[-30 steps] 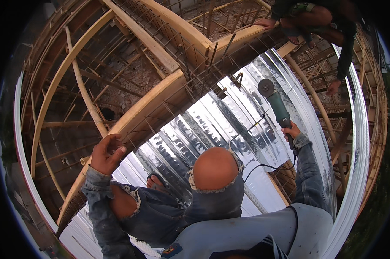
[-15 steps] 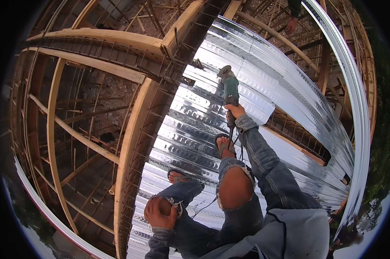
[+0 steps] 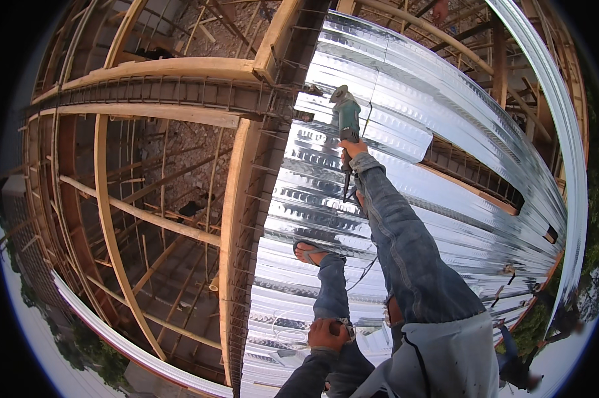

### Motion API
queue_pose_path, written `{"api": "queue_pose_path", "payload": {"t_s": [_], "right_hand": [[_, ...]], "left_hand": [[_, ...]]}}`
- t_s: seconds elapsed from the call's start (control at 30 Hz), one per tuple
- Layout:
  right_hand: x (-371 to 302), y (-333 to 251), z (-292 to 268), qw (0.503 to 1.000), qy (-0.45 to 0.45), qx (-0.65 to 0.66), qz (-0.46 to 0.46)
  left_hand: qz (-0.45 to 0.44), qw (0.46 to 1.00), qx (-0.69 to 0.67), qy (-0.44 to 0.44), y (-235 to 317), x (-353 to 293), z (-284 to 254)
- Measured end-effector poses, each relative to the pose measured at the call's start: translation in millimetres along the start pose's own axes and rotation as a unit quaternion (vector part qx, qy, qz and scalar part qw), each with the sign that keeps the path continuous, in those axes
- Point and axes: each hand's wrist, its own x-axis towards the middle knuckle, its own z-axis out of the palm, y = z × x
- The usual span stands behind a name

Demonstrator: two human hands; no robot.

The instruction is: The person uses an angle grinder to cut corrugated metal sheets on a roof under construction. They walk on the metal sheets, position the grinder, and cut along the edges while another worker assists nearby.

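One grinder [image 3: 350,121] over laid metal sheets [image 3: 402,140]

My right hand [image 3: 353,148] is wrapped firmly round the grinder, its disc [image 3: 340,94] near the left edge of the metal sheets; I cannot tell whether they touch. My left hand [image 3: 328,335] lies slack on my left leg [image 3: 331,292], fingers bent, holding no tool. Under me and to my right the covering looks mostly done, I judge, apart from a rectangular gap [image 3: 470,174]; the timber frame [image 3: 237,189] on my left is uncovered.

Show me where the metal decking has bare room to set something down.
Metal decking between the long opening and the bamboo pole looks bare. Crowded: around the right hand and grinder, and at the rebar beside the decking.
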Motion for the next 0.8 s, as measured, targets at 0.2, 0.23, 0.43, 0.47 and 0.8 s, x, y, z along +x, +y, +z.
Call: {"api": "queue_pose_path", "payload": {"t_s": [0.2,0.23,0.43,0.47,0.8], "right_hand": [[-1.1,-8.4,3.8,0.999,0.010,-0.043,-0.013],[0.2,-8.5,3.7,0.998,0.030,-0.061,-0.005],[7.7,-9.6,6.4,0.993,0.053,-0.109,0.006],[7.9,-11.3,6.7,0.991,0.052,-0.122,0.004],[32.4,-20.3,22.9,0.950,0.103,-0.286,0.065]], "left_hand": [[-0.046,0.998,0.029,-0.021,13.2,6.9,2.1],[-0.070,0.995,0.041,-0.053,16.1,9.4,2.8],[-0.091,0.990,0.066,-0.088,22.3,17.5,0.3],[-0.088,0.990,0.069,-0.088,21.9,18.4,-0.3],[-0.111,0.983,0.062,-0.132,14.2,24.6,-3.2]]}}
